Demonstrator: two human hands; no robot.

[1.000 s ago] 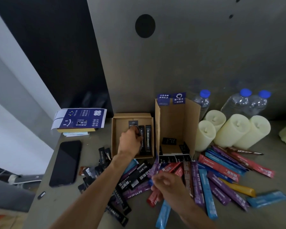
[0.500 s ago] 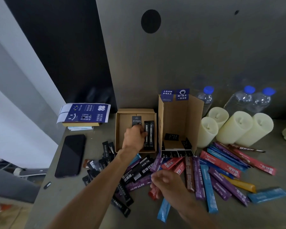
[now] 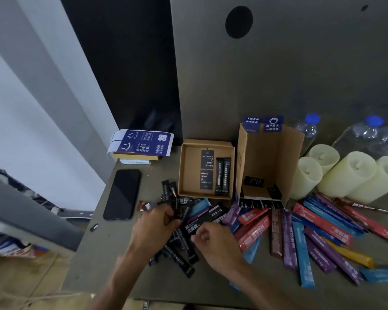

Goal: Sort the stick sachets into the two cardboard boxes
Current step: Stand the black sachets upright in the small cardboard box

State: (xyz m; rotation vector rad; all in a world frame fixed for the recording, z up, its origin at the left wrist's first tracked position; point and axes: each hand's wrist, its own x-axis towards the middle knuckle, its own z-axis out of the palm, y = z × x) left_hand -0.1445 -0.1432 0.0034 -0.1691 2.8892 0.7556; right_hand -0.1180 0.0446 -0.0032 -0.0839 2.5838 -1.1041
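left hand [image 3: 154, 228] gripping black stick sachets [image 3: 180, 211] on the tabletop [image 3: 112, 253], right hand [image 3: 213, 243] pinching a black sachet [image 3: 207, 219], shallow box [image 3: 189, 168] and tall box [image 3: 266, 157] behind

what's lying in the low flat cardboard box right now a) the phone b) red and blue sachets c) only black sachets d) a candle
C: the low flat box holds only black sachets, while the coloured sachets lie outside it on the right.
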